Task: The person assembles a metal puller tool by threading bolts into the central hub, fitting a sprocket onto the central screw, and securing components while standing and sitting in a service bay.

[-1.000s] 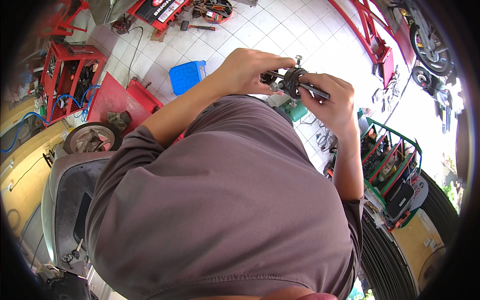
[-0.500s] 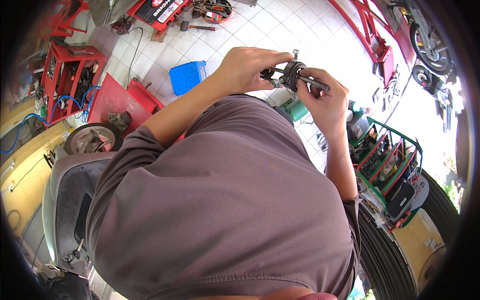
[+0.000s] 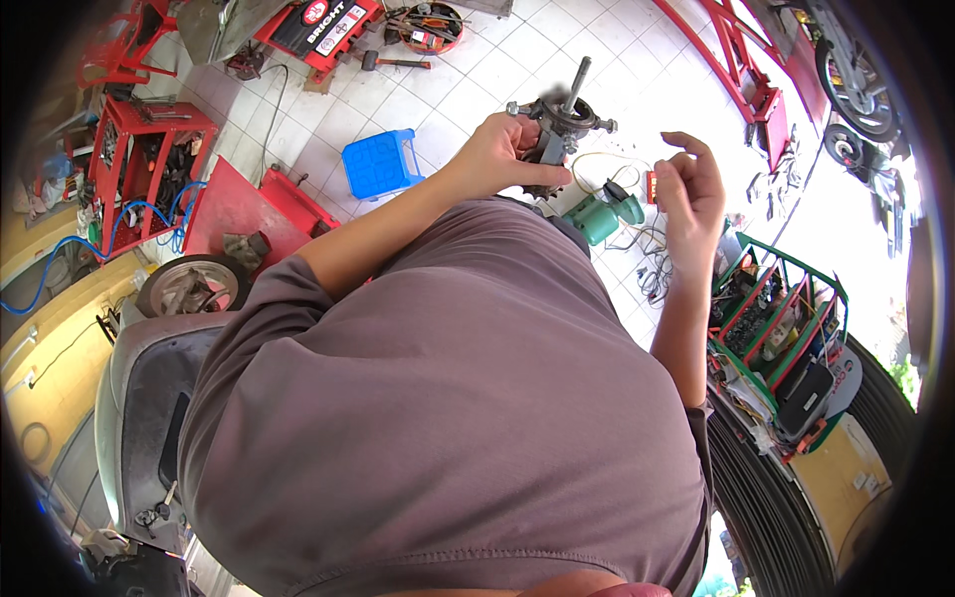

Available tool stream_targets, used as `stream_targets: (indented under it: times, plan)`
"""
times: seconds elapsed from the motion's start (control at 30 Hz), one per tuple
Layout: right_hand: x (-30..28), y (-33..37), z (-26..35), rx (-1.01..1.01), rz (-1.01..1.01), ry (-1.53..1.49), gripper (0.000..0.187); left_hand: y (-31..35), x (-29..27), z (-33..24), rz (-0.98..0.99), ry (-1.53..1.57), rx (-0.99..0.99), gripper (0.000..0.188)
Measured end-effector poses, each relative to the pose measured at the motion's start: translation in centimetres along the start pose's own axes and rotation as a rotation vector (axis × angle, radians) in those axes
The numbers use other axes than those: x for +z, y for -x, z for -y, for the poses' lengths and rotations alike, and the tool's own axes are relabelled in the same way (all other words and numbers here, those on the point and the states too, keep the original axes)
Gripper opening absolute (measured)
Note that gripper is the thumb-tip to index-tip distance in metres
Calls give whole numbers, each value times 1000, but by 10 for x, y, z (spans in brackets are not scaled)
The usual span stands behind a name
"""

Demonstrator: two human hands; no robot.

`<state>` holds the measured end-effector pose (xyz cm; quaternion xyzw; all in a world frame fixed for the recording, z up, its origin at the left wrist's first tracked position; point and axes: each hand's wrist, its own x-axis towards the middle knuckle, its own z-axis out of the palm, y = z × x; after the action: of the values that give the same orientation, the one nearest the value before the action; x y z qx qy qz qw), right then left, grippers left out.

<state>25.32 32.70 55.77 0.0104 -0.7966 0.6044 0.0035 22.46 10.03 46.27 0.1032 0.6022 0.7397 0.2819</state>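
Observation:
My left hand (image 3: 507, 159) is closed around a dark metal puller (image 3: 559, 124), a ring-shaped body with bolts sticking out at its sides. A straight rod (image 3: 579, 82) rises from its middle, tilted toward the far right. The palm and fingers hide part of the lower body. My right hand (image 3: 693, 199) hangs apart from it on the right, fingers loosely bent and spread, with nothing visible in it. A small red item (image 3: 652, 187) shows just beside the right thumb, seemingly behind it.
Beyond the left forearm is a blue plastic stool (image 3: 381, 164). A green cylinder (image 3: 594, 221) lies past my belly, near cables. A hammer (image 3: 396, 62) and a tool bowl (image 3: 430, 28) are on the tiles. At right is a green-framed parts rack (image 3: 781, 318); at left, a red cart (image 3: 149, 164).
My right hand has let go of the rod and drawn away to the right. My left hand has turned the puller, so the rod now points up and away from me.

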Motion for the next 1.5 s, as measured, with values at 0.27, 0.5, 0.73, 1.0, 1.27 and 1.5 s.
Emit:
stream_targets:
  times: [0.27, 0.5, 0.73, 1.0, 1.27, 1.5]
  plan:
    - [40, 10, -31, 22, -14, -17, 37, -8, 9, -1, 5, 99, -9, 50]
    - [44, 15, -53, 58, -46, -141, 32, -11, 10, 6, -34, 370, -279, 41]
    - [25, 1, -50, -1, -141, 362, 29, -11, -3, -1, 57, 129, -247, 45]
    - [20, -35, -37, -748, 167, 1315, 26, -12, -10, -32, 143, -745, -123, 65]
    - [41, -47, -60, -385, 414, 839, 9, -14, -40, -22, 340, -253, -274, 60]
    - [87, -9, -68, 317, 383, 80, 28, -4, -91, -28, -46, 133, -276, 85]
